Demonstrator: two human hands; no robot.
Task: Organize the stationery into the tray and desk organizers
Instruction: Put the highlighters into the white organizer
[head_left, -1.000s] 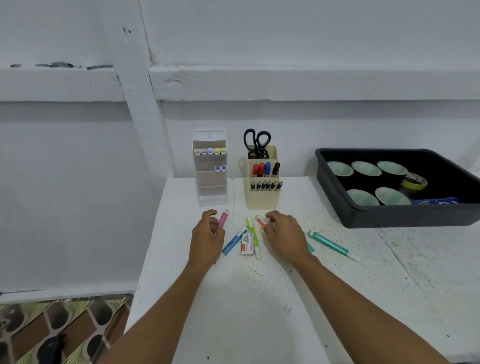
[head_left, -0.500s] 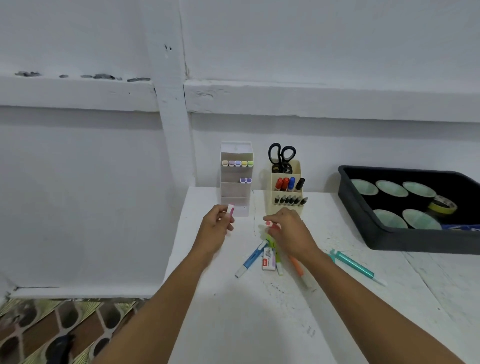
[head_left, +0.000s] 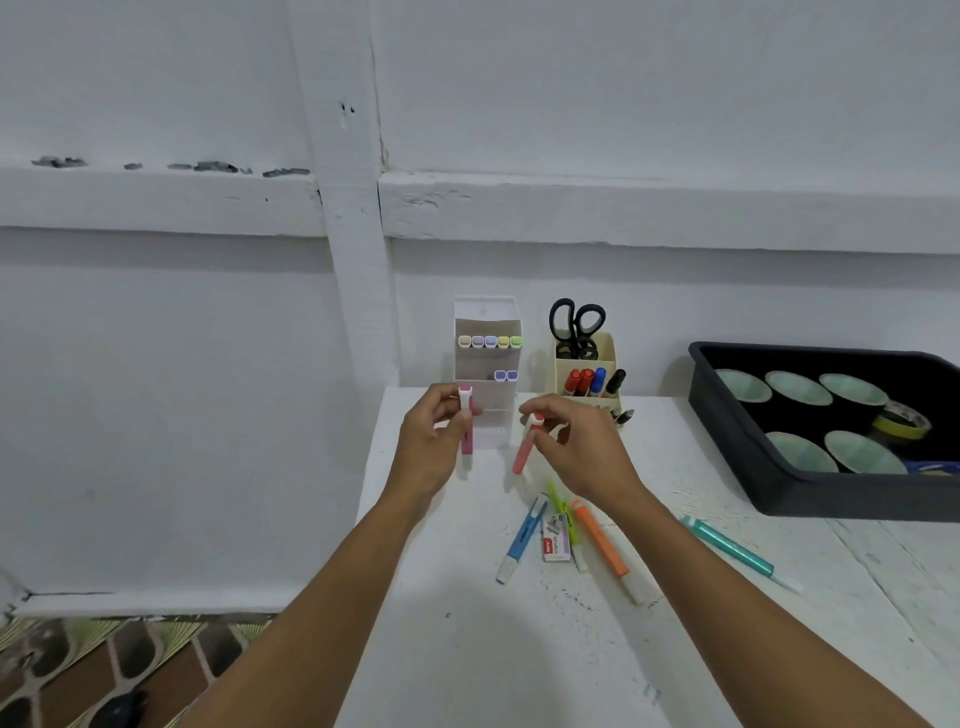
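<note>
My left hand (head_left: 431, 441) pinches a pink highlighter (head_left: 466, 426) upright; my right hand (head_left: 576, 447) pinches a coral highlighter (head_left: 522, 452) at a tilt. I hold both above the counter (head_left: 467, 649), just before the white organizer (head_left: 487, 364). Near my right wrist lie a blue pen (head_left: 522, 540), a staple box (head_left: 555, 543), an orange highlighter (head_left: 602, 545) and a teal pen (head_left: 732, 548). The black tray (head_left: 779, 483) sits at the right.

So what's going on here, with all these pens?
A person is tidying stationery. The left hand holds a pink highlighter upright and the right hand holds a reddish highlighter, both raised before the white organizer. A blue highlighter, orange highlighter, teal highlighter and staples box lie loose on the table.
</note>
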